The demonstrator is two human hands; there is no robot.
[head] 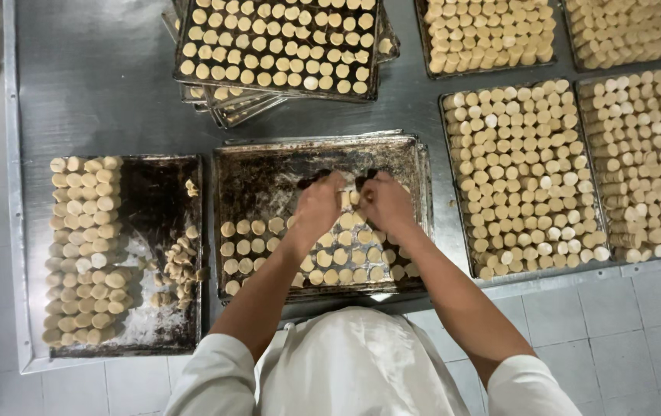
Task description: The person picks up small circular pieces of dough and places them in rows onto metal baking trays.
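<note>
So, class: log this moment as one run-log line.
left hand: on dough rounds | right hand: same, beside left | middle tray: front rows filled, back bare | left tray: stacked pieces | table: steel

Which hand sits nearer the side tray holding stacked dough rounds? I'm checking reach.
Left hand: the side tray with stacked dough rounds lies on its side; the right hand is farther.

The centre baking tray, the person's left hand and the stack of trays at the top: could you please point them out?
centre baking tray [269,166]: head view, bare dark floor.
left hand [317,204]: head view, back of hand.
stack of trays [232,110]: head view, lower trays' protruding edges.
</note>
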